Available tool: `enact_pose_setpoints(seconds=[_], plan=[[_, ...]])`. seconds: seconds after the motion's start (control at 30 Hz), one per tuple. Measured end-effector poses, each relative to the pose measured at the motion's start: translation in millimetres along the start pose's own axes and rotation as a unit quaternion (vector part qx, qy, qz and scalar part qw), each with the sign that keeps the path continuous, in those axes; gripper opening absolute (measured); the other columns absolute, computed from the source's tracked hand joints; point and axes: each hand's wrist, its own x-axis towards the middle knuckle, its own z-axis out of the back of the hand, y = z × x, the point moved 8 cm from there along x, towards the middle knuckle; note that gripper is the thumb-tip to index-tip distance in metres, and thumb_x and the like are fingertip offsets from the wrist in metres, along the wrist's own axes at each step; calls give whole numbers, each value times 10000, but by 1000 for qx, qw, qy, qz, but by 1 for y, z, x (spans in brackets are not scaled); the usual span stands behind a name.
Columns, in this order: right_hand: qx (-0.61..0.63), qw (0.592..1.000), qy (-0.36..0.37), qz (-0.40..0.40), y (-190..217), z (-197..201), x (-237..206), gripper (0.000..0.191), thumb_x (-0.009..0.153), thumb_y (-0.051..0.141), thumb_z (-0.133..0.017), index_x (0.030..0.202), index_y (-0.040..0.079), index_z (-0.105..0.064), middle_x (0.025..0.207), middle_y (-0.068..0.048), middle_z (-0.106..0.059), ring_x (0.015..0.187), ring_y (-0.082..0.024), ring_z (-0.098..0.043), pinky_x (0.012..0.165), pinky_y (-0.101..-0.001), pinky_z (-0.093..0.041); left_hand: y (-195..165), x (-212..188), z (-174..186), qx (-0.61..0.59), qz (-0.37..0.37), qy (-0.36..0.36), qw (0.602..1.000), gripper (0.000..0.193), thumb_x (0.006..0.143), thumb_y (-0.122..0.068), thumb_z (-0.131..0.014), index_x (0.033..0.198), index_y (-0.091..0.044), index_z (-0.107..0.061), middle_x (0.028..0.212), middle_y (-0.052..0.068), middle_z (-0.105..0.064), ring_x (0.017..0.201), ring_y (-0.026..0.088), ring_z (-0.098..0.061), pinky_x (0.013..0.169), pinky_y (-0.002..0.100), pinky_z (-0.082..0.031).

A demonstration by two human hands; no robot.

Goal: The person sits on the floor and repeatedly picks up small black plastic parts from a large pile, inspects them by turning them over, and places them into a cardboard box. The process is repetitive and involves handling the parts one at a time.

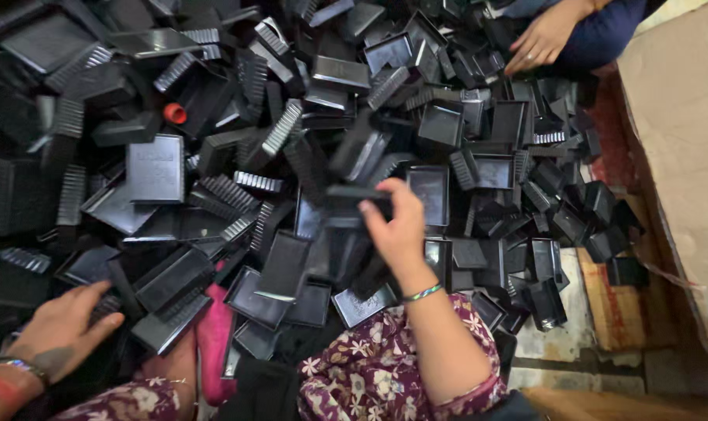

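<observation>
Fingers (379, 204) of the right hand (397, 230) are clenched round a black plastic piece (354, 196), gripping its right end and holding it up, blurred, above the heap of black plastic trays (307, 140). Down at lower left, the left hand (61, 327) lies flat and spread out on the pile, palm down, fingers released and gripping nothing, its fingertips just beside a black ribbed tray (170, 316). On the right wrist sits a shiny bangle (422, 293), and the left wrist carries a dark bracelet (22, 366). A floral maroon sleeve (385, 366) fills the bottom middle, with a strip of pink cloth (213, 335) next to it. Over in the heap, well away from both hands, a small red cap (174, 114) stands out among the black. Top right, another person's hand (542, 40) rests on the trays, coming out of a dark blue sleeve (603, 35). Brown cardboard (681, 132) runs along the right edge, and bare floor (564, 335) shows beneath it.
</observation>
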Motion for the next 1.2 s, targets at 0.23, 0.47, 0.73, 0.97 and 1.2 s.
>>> enact_pose_setpoints(seconds=[0.23,0.47,0.73,0.97,1.2], plan=[[-53,926,330,178,122,-89,-74,565,864,407,-756,1277,42,-633,933,-137,-727,914,-327,-694,887,-459,-506,-8,-19,-16,226,17,291,930,720,849,-450,-763,1478,-307,-442,1471,4,-496,1392,252,-490,1163,368,-454],[7,998,55,-39,77,-44,-44,227,881,262,-750,1005,72,-762,926,-98,-775,817,-244,-760,750,-344,-594,-76,18,88,34,-94,56,993,711,712,-397,-826,1355,-245,-560,1328,78,-568,1233,318,-542,1061,409,-462],[-244,957,4,156,55,-51,86,434,875,197,-763,1289,104,-674,1310,-160,-658,1223,-359,-594,1031,-462,-488,-130,-10,89,-273,-176,-18,946,644,644,-244,-793,1257,-185,-604,1244,104,-608,1160,340,-584,975,409,-482],[-493,797,263,230,65,-140,166,1151,471,319,-979,1499,298,-459,1626,-215,-229,1461,-521,-297,958,-712,-375,-86,-10,63,-324,-167,-6,931,666,664,-257,-856,1267,-169,-587,1252,96,-596,1197,342,-581,957,390,-483],[-502,809,298,76,54,-177,189,845,619,248,-873,1393,306,-540,1513,-187,-387,1290,-458,-481,974,-711,-426,-66,25,23,-289,-315,-181,886,388,765,-245,-720,1146,-174,-711,1082,56,-716,1052,263,-705,902,389,-545]])
